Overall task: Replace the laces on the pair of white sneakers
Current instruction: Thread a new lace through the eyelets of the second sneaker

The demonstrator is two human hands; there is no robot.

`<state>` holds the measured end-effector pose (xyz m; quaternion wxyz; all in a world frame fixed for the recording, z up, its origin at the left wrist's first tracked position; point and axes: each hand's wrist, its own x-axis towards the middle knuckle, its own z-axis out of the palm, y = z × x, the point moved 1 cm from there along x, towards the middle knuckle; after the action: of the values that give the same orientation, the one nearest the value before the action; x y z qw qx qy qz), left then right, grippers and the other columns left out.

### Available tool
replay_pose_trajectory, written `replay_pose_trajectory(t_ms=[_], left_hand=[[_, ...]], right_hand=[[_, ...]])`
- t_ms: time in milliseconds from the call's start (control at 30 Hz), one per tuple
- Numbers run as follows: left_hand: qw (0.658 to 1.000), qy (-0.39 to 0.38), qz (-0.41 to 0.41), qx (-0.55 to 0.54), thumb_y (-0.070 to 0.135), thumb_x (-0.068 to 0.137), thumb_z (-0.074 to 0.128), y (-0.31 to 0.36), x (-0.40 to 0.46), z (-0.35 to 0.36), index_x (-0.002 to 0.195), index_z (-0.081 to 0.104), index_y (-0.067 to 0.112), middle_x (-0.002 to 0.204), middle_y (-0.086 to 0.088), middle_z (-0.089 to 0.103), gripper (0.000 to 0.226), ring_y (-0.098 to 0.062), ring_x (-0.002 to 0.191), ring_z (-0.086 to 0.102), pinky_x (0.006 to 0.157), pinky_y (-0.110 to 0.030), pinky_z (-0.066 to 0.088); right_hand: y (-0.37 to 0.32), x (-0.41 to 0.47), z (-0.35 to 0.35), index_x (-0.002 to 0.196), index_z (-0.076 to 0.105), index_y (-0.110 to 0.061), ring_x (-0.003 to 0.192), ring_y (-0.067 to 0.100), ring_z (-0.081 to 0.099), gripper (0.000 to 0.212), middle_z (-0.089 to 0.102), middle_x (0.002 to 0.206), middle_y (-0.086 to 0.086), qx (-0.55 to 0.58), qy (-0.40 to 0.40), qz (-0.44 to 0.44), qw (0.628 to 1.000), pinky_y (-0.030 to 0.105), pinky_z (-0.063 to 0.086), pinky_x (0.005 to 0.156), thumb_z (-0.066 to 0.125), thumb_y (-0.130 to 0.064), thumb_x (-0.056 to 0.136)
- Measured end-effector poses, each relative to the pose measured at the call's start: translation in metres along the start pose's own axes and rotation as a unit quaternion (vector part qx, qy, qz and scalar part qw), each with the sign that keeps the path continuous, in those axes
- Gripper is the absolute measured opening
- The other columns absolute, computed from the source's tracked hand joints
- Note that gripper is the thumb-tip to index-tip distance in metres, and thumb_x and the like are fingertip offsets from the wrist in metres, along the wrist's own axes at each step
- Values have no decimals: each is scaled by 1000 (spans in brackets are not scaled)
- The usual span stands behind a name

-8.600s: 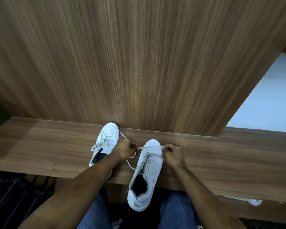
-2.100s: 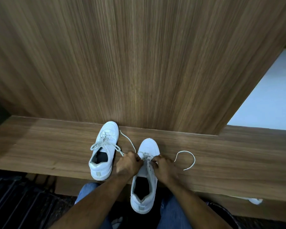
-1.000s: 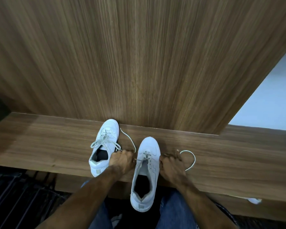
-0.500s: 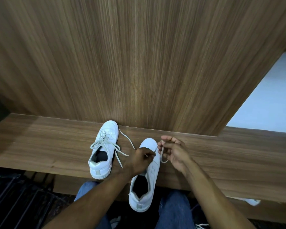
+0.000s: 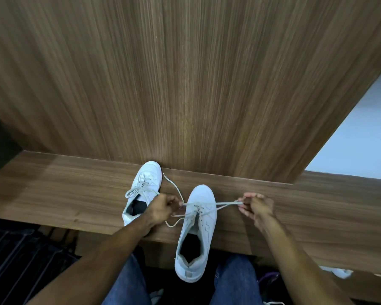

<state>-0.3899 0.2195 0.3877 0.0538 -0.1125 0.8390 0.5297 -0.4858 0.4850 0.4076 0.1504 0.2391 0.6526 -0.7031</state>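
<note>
Scene: You sit at a wood-grain worktop [image 5: 53, 194] backed by a tall panel [image 5: 185, 84] of the same wood, your knees in blue jeans [image 5: 235, 280] under its near edge.

Right sneaker: The white sneaker [image 5: 196, 230] in front of you lies toe toward the panel, its heel hanging over the worktop's near edge above your lap.

Lace: Its white lace [image 5: 226, 204] crosses over the upper eyelets and runs out taut to either side; a slack loop [image 5: 173, 223] droops off the shoe's left flank.

Left hand: Your left hand [image 5: 163, 208] is clenched around the lace's left end, just beside the shoe and partly covering the other sneaker's opening.

Right hand: Your right hand [image 5: 256, 205] pinches the lace's right end between thumb and fingertips, drawn out well clear of the shoe above the worktop.

Left sneaker: The second white sneaker [image 5: 142, 190] rests farther back, toe touching the panel, already laced, with one loose lace tail [image 5: 174, 186] curving across the wood toward your left hand.

Background: A pale floor [image 5: 350, 139] shows past the panel at right; dark slats [image 5: 20, 260] sit below the worktop at left.
</note>
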Motion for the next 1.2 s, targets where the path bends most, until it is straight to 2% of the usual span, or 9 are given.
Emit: replay_pose_trajectory(t_ms=[133, 233, 400, 567, 700, 767, 933, 1033, 1200], left_hand=[[997, 8, 7, 82, 14, 87, 66, -8, 5, -4, 58, 65, 29, 53, 17, 59, 33, -1, 58, 52, 66, -28, 46], [996, 4, 39, 81, 16, 90, 65, 7, 5, 14, 61, 62, 28, 48, 21, 53, 32, 6, 51, 46, 56, -16, 37], [992, -5, 84, 94, 16, 88, 67, 25, 7, 37, 84, 75, 9, 56, 19, 54, 12, 9, 50, 50, 55, -11, 34], [995, 12, 36, 88, 20, 88, 68, 13, 6, 23, 55, 59, 21, 43, 19, 51, 35, 6, 43, 44, 51, -17, 34], [993, 23, 7, 111, 30, 87, 66, -8, 4, 9, 65, 64, 11, 55, 10, 52, 30, -4, 52, 43, 57, -25, 39], [994, 22, 6, 107, 30, 87, 68, -10, 2, 8, 69, 66, 11, 54, 11, 53, 27, -2, 51, 43, 58, -24, 40], [995, -1, 45, 87, 20, 85, 71, 1, 1, 29, 73, 73, 19, 59, 18, 63, 12, 7, 54, 53, 60, -19, 45], [993, -16, 70, 97, 12, 84, 68, 9, -1, 41, 82, 75, 9, 64, 7, 63, 8, 6, 53, 52, 56, -14, 39], [993, 26, 48, 102, 18, 81, 71, 3, -7, 42, 86, 75, 17, 72, 8, 66, 7, 4, 61, 55, 55, -12, 37]], right_hand=[[30, 5, 1, 90, 66, -12, 77, 18, 63, 15, 69, 87, 7, -146, -11, -62, 987, 23, 51, 67, 62, 2, 87], [39, -7, 22, 105, 71, -15, 95, 13, 58, 26, 63, 108, 2, -378, -67, -224, 896, 4, 37, 72, 73, -8, 80], [48, -26, 52, 85, 73, -14, 90, 11, 61, 12, 68, 95, -1, -446, -206, -318, 811, 26, 46, 78, 66, -21, 90], [33, -8, 32, 75, 69, -29, 63, 12, 63, 19, 72, 80, -5, -467, -113, -275, 833, 24, 48, 64, 60, -20, 89], [27, 13, -3, 78, 74, -28, 92, 21, 69, 16, 75, 89, 0, -428, 6, -227, 875, 31, 53, 82, 63, -18, 84], [29, 15, -11, 84, 75, -25, 100, 27, 67, 16, 74, 98, 5, -455, 18, -207, 866, 33, 51, 87, 61, -16, 84], [45, -9, 15, 126, 62, -24, 116, 20, 57, 41, 58, 130, -1, -530, -116, -348, 764, 29, 45, 97, 64, -20, 85], [57, -28, 40, 124, 62, -23, 114, 16, 57, 38, 63, 124, -5, -515, -232, -377, 734, 30, 45, 96, 59, -23, 86], [67, -31, 52, 101, 74, -24, 87, 15, 67, 23, 74, 96, -5, -475, -171, -367, 781, 29, 49, 77, 58, -15, 89]])
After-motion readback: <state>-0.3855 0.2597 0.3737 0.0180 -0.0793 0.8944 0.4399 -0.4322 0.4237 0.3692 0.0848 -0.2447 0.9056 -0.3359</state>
